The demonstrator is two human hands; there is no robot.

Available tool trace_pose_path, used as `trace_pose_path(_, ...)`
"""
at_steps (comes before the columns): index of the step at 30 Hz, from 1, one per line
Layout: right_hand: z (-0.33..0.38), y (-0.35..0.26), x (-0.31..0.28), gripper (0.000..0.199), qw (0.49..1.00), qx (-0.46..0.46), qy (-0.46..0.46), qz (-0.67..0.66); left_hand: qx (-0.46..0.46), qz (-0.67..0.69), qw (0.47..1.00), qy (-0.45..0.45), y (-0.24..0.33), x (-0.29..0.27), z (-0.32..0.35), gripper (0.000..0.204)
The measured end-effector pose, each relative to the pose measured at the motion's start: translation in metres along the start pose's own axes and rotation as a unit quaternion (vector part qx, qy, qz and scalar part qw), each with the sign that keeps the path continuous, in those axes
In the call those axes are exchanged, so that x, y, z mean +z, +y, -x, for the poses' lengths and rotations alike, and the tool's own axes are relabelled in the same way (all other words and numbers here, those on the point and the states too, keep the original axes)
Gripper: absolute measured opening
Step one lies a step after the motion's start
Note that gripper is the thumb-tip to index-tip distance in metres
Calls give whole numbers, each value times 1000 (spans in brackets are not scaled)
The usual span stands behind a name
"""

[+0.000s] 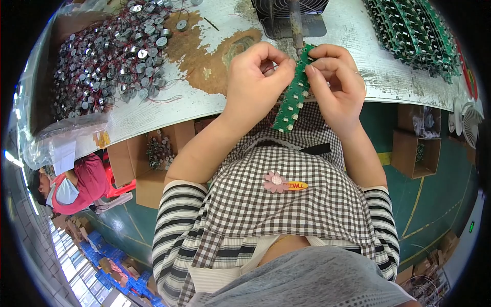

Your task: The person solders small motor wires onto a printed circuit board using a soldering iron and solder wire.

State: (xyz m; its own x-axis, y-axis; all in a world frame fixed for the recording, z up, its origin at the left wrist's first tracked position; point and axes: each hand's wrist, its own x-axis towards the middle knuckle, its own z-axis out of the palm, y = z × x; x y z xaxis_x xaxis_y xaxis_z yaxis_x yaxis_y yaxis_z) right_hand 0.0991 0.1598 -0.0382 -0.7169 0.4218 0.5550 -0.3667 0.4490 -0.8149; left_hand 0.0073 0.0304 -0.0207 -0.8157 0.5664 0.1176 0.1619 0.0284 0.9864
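The person's left hand (258, 77) and right hand (335, 82) meet over the near edge of the worn white bench (215, 102), at about twelve o'clock from the body, and between them they hold a narrow green circuit-board strip (292, 100). The strip runs slanting from its upper end near the right hand's fingertips down toward six o'clock, its lower end hanging free over the checked apron (286, 204). The left hand is curled nearly closed, thumb and forefinger pinching at the strip's upper left edge; whether a small part sits in that pinch cannot be told. The right hand is also folded close, its fingers pressed along the strip's right edge and top, clamping it steady.

The step in hand appears to be fitting or seating a small part onto the upper section of the strip. A heap of small silver cylindrical components with red leads (110, 51) lies in a clear bag at ten o'clock from the hands, well apart from them, and stacked green boards (417, 30) lie at two o'clock. A fan on a stand (291, 18) stands just beyond the hands at twelve o'clock.

The next move probably calls for a firm hold by the right hand while the left presses squarely, keeping the thin strip from bending, then shifting the pinch down to the next free spot
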Motion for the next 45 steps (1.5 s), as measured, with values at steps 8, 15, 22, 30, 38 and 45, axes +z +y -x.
trace_pose_path(8, -2, 3, 3, 6, 1000, -15, 4, -6, -42, -19, 999, -2, 7, -3, -1, 10)
trace_pose_path(15, 6, 0, 3, 6, 997, 58, 5, -51, -16, -54, 996, -71, 6, -13, -2, 11)
trace_pose_path(22, 9, 13, -2, 4, 994, 84, 27, -61, 170, -516, 830, 126, 7, -109, -78, 28)
trace_pose_path(30, 5, 16, 2, 4, 998, 41, 29, -47, 93, -468, 876, 75, -27, -146, -111, 24)
trace_pose_path(38, 4, 14, 3, 4, 996, 46, 31, -64, 108, -207, 970, 70, -36, -125, -51, 15)
trace_pose_path(45, 6, 17, 2, 7, 996, 26, 27, -81, 45, -88, 989, 110, -14, -110, -11, 11)
